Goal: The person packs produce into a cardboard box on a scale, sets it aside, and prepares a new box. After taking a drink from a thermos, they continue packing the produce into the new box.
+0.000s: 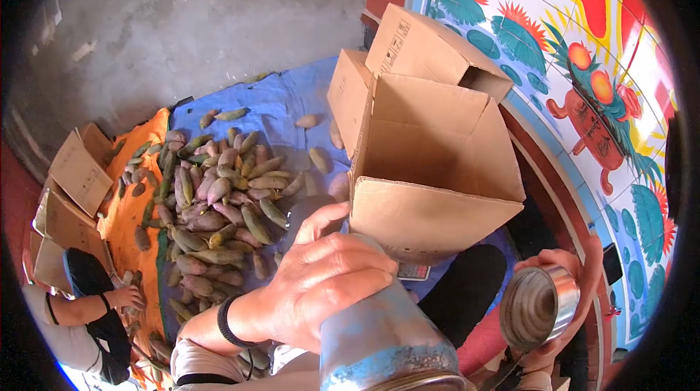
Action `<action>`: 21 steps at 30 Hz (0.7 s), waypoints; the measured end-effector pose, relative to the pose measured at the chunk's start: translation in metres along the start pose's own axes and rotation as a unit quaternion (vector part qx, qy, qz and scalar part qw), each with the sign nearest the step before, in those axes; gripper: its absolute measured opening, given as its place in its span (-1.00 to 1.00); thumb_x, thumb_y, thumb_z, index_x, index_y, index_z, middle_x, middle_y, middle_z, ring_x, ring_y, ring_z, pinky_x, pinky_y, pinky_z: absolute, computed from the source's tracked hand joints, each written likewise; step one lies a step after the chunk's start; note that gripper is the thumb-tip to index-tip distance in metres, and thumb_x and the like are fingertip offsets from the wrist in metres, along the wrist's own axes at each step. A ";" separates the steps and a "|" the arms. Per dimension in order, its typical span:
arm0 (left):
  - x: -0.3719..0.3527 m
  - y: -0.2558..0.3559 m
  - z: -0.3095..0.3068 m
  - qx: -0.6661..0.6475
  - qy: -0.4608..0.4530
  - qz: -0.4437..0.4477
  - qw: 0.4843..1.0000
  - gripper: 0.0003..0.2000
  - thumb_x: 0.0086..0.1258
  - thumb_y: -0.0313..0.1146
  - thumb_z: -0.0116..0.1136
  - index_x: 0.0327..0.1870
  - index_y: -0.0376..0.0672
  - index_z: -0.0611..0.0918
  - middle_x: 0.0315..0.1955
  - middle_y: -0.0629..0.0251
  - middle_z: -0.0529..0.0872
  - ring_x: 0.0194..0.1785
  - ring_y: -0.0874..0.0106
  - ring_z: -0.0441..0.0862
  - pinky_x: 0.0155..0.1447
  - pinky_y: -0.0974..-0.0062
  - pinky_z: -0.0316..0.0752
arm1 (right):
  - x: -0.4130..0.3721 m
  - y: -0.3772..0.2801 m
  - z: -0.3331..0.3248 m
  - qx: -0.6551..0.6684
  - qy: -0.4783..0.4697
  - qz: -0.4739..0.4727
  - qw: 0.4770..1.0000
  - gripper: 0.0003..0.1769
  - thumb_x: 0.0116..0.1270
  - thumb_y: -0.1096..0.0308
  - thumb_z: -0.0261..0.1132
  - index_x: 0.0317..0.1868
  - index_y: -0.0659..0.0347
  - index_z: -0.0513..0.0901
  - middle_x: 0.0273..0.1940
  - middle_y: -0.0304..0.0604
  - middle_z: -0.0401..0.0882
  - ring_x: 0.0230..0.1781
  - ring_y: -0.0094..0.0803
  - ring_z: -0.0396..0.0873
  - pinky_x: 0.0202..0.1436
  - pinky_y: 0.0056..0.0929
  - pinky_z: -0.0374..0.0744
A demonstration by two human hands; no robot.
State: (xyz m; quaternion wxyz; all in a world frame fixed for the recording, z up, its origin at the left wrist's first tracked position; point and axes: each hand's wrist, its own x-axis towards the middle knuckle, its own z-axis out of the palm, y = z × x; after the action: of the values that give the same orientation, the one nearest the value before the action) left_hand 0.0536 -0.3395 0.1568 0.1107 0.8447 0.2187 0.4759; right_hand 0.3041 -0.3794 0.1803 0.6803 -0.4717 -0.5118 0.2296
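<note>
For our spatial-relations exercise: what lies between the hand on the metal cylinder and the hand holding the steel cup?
Head view: a black-clad leg, between left hand on the cylinder and right hand holding the cup.

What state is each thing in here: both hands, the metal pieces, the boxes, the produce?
Left hand: closed around the metal cylinder.
Metal cylinder: gripped, tilted.
Right hand: holding the metal cup.
Metal cup: open mouth towards the camera.
Front box: upright, flaps open.
Rear box: tipped, one end open.
Pods: heaped loose on the blue tarp.
</note>
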 end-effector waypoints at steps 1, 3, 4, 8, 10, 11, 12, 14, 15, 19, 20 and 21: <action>0.000 0.000 0.000 0.002 -0.001 0.001 1.000 -0.57 0.01 -0.22 0.32 -0.10 -0.18 0.52 -0.21 0.20 0.63 -0.16 0.29 0.59 0.26 -0.03 0.13 | -0.002 -0.003 0.003 0.003 0.000 -0.001 1.000 0.48 -0.48 -0.39 0.47 0.40 0.24 -0.02 -0.14 -0.02 0.50 -0.30 -0.24 0.59 -0.22 -0.39 0.59; 0.000 0.000 -0.002 0.044 0.015 0.024 0.999 -0.63 0.04 -0.25 0.30 -0.14 -0.19 0.55 -0.21 0.19 0.63 -0.15 0.30 0.59 0.25 -0.04 0.14 | -0.007 -0.011 0.011 0.019 0.006 0.012 1.000 0.47 -0.48 -0.36 0.49 0.40 0.23 -0.02 -0.14 -0.02 0.50 -0.31 -0.24 0.59 -0.24 -0.39 0.59; 0.000 0.000 -0.003 0.047 0.014 0.023 0.999 -0.63 0.04 -0.25 0.30 -0.14 -0.19 0.55 -0.21 0.19 0.63 -0.15 0.30 0.59 0.25 -0.04 0.14 | -0.006 -0.009 0.008 0.021 0.005 0.012 1.000 0.47 -0.48 -0.36 0.49 0.40 0.23 -0.02 -0.14 -0.02 0.50 -0.31 -0.24 0.59 -0.24 -0.39 0.59; 0.005 0.004 -0.008 0.063 0.043 0.041 0.996 -0.67 -0.02 -0.28 0.31 -0.21 -0.18 0.59 -0.21 0.22 0.65 -0.14 0.33 0.59 0.27 -0.05 0.13 | -0.002 0.002 -0.004 0.039 -0.009 -0.045 0.998 0.42 -0.42 -0.31 0.50 0.40 0.21 -0.01 -0.13 -0.01 0.50 -0.31 -0.24 0.59 -0.26 -0.41 0.60; 0.008 0.005 -0.010 0.084 0.043 0.042 0.995 -0.67 -0.05 -0.28 0.32 -0.23 -0.18 0.60 -0.21 0.24 0.65 -0.14 0.34 0.58 0.28 -0.05 0.13 | -0.001 -0.001 -0.004 0.042 -0.019 -0.058 0.997 0.40 -0.40 -0.29 0.51 0.40 0.20 -0.01 -0.11 -0.01 0.50 -0.30 -0.24 0.59 -0.26 -0.41 0.60; 0.009 0.005 -0.011 0.101 0.048 0.053 0.992 -0.69 -0.07 -0.30 0.31 -0.26 -0.17 0.60 -0.21 0.25 0.65 -0.13 0.35 0.59 0.28 -0.05 0.13 | 0.001 -0.006 -0.003 0.053 0.000 -0.023 0.998 0.40 -0.40 -0.28 0.52 0.40 0.20 -0.01 -0.10 -0.01 0.49 -0.29 -0.24 0.59 -0.26 -0.42 0.60; 0.011 0.005 -0.013 0.118 0.053 0.065 0.989 -0.70 -0.09 -0.31 0.31 -0.28 -0.16 0.61 -0.21 0.26 0.65 -0.13 0.35 0.59 0.29 -0.05 0.13 | 0.001 -0.010 -0.003 0.064 0.019 0.011 0.998 0.40 -0.40 -0.27 0.52 0.40 0.20 -0.01 -0.08 0.00 0.49 -0.28 -0.23 0.59 -0.27 -0.42 0.61; 0.017 0.008 -0.017 0.131 0.050 0.070 0.988 -0.71 -0.07 -0.33 0.30 -0.27 -0.15 0.61 -0.20 0.27 0.65 -0.12 0.36 0.59 0.29 -0.05 0.13 | 0.001 -0.014 -0.001 0.074 0.018 0.008 0.997 0.39 -0.39 -0.25 0.53 0.40 0.21 -0.01 -0.08 0.00 0.49 -0.27 -0.23 0.59 -0.26 -0.43 0.61; 0.019 0.010 -0.019 0.141 0.047 0.071 0.986 -0.73 -0.05 -0.34 0.28 -0.27 -0.15 0.61 -0.20 0.28 0.65 -0.11 0.37 0.59 0.29 -0.06 0.13 | 0.001 -0.015 -0.001 0.081 0.015 0.007 0.997 0.39 -0.38 -0.24 0.54 0.40 0.21 -0.01 -0.07 0.00 0.48 -0.26 -0.23 0.59 -0.25 -0.43 0.61; 0.026 0.012 -0.025 0.165 0.054 0.093 0.980 -0.75 -0.04 -0.37 0.27 -0.27 -0.13 0.61 -0.19 0.29 0.65 -0.09 0.38 0.59 0.30 -0.06 0.11 | 0.002 -0.002 -0.007 0.093 -0.010 -0.081 0.992 0.38 -0.35 -0.23 0.54 0.40 0.23 -0.01 -0.07 0.00 0.48 -0.25 -0.23 0.59 -0.23 -0.45 0.60; 0.029 0.013 -0.027 0.171 0.051 0.098 0.979 -0.76 -0.04 -0.37 0.26 -0.28 -0.12 0.61 -0.19 0.30 0.65 -0.09 0.39 0.59 0.31 -0.07 0.10 | 0.003 -0.002 -0.007 0.090 -0.003 -0.081 0.993 0.39 -0.36 -0.25 0.54 0.40 0.25 -0.01 -0.07 0.00 0.48 -0.24 -0.24 0.58 -0.22 -0.46 0.60; 0.031 0.014 -0.028 0.177 0.049 0.102 0.978 -0.77 -0.04 -0.38 0.25 -0.29 -0.11 0.61 -0.19 0.31 0.65 -0.09 0.39 0.59 0.32 -0.07 0.09 | 0.003 -0.003 -0.008 0.087 0.003 -0.082 0.993 0.40 -0.36 -0.26 0.53 0.39 0.27 -0.02 -0.06 0.01 0.48 -0.23 -0.24 0.58 -0.22 -0.47 0.59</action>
State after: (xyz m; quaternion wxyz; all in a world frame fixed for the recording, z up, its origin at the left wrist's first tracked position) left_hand 0.0471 -0.3378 0.2008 -0.1007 0.8442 0.2173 0.4795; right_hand 0.3119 -0.3815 0.1841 0.7366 -0.3680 -0.5249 0.2156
